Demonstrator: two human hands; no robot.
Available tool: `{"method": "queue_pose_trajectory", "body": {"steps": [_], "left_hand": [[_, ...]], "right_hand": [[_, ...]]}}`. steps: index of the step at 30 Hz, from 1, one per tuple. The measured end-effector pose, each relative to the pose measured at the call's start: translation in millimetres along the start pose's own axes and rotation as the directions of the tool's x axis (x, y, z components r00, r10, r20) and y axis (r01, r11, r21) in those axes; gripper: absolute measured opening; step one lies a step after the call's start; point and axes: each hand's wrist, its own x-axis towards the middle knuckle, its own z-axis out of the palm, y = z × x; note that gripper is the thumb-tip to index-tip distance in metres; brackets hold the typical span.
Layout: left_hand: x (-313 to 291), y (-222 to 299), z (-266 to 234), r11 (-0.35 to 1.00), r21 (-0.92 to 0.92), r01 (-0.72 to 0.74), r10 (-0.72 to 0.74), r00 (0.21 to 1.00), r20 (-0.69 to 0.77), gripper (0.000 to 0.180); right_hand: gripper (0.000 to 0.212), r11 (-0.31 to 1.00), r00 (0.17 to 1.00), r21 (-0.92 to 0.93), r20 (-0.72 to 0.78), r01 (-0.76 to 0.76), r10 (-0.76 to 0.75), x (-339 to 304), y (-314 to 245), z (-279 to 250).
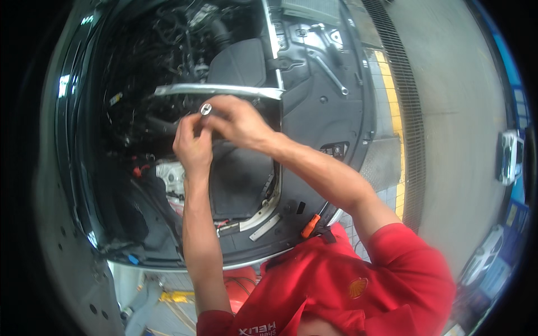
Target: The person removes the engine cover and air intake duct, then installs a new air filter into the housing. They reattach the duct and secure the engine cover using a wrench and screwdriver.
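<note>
The right fingers [226, 105] clamp a silver-ended cylinder [206, 110] (left fingers [187, 127] just beside it, their grip unclear).

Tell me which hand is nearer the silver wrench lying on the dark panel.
Right: the right hand is below and left of the wrench in the picture; the left hand is farther left and even lower.
</note>
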Motion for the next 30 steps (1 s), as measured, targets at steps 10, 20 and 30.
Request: {"method": "queue_pose_trajectory", "body": {"steps": [10,20,30], "left_hand": [[-58.2,-51.6,12.3,0.923,0.209,0.322,-0.342,0.937,0.066,0.027],[-108.6,-75.6,35.7,0.863,0.431,0.262,-0.331,0.940,0.090,0.027],[-105.3,-70.7,36.0,0.858,0.436,0.273,-0.338,0.938,0.078,0.029]], "right_hand": [[0.020,0.903,0.910,0.307,-0.192,-0.300,0.368,7.9,18.8,-59.8],[0.023,0.872,0.884,0.289,-0.140,-0.394,0.446,0.1,71.3,-39.7],[0.020,0.867,0.879,0.287,-0.135,-0.406,0.456,7.2,98.3,-39.8]]}}
